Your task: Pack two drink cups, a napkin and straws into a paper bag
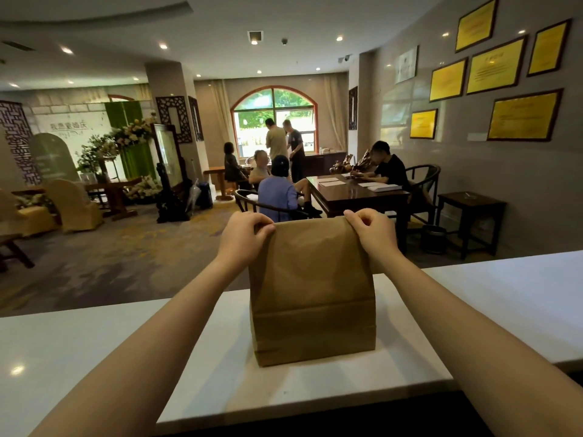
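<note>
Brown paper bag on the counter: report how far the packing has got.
Looks done: no cups, napkin or straws lie on the white counter, so they are presumably inside, though the contents are hidden. In hand: the left hand and right hand pinch the top corners of the upright brown paper bag, its top closed. Left: possibly folding the top.

Both bare forearms extend forward toward 12 o'clock, converging slightly. Left hand [244, 236] at 11 o'clock, right hand [370, 233] at 1 o'clock; each has fingers curled and pinched shut on the bag [312, 291] top corners
</note>
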